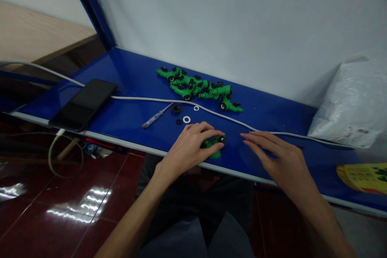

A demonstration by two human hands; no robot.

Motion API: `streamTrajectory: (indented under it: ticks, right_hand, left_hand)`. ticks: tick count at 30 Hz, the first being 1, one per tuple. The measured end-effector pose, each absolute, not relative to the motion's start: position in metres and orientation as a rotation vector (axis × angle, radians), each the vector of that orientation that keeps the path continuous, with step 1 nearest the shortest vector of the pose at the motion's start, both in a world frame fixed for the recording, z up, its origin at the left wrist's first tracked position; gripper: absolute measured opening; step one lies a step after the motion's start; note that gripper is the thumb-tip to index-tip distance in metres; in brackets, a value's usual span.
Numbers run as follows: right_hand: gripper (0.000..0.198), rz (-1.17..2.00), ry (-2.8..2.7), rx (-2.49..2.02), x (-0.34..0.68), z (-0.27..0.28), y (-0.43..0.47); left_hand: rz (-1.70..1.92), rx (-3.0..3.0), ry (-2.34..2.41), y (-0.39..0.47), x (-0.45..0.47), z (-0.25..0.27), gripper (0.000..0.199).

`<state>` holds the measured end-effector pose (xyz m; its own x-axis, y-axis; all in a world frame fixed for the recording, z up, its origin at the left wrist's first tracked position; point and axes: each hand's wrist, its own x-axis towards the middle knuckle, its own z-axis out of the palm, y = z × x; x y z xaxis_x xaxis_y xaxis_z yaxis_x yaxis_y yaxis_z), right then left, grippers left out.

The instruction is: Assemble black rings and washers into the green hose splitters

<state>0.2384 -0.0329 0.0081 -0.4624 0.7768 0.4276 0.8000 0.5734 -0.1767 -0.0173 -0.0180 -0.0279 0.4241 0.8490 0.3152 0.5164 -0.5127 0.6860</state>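
Note:
My left hand [198, 141] is closed around a green hose valve connector [216, 154] near the table's front edge; the fingers hide most of it. To the right, my right hand [275, 153] hovers with thumb and index fingertips slightly apart, and nothing shows between them. Beyond my left hand lie a white washer [186, 119], a smaller white ring [196, 108], a black threaded ring [175, 109] and a small black piece [179, 121]. A clear-handled screwdriver [154, 119] rests to their left. Several green valve connectors [196, 84] with black levers are grouped farther back.
A black phone [84, 105] lies at the left, partly over the front edge. A white cable [145, 98] runs across the blue table [130, 72]. At the right are a white plastic-wrapped parcel [347, 105] and a yellow package [363, 177]. A pale wall [226, 28] stands behind.

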Motion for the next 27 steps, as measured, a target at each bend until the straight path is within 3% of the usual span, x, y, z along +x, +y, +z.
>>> streamTrajectory:
  ticks: [4, 8, 20, 27]
  right_hand:
    - [0.037, -0.337, -2.236, -1.489, 0.285, -0.011, -0.042]
    - [0.049, -0.362, -2.248, -1.603, 0.309, -0.030, -0.048]
    - [0.041, -0.282, -2.183, -1.631, 0.312, -0.049, -0.043]
    - [0.027, 0.152, -2.125, -1.538, 0.284, -0.012, -0.051]
  left_hand:
    - [0.964, 2.195, 1.131, -0.020, -0.018, -0.028, 0.038]
    - [1.083, 2.267, 1.124, -0.021, -0.019, -0.032, 0.028]
    - [1.111, 2.459, 1.116, -0.018, -0.016, -0.032, 0.020]
    - [1.070, 2.309, 1.062, -0.014, -0.015, -0.030, 0.021]
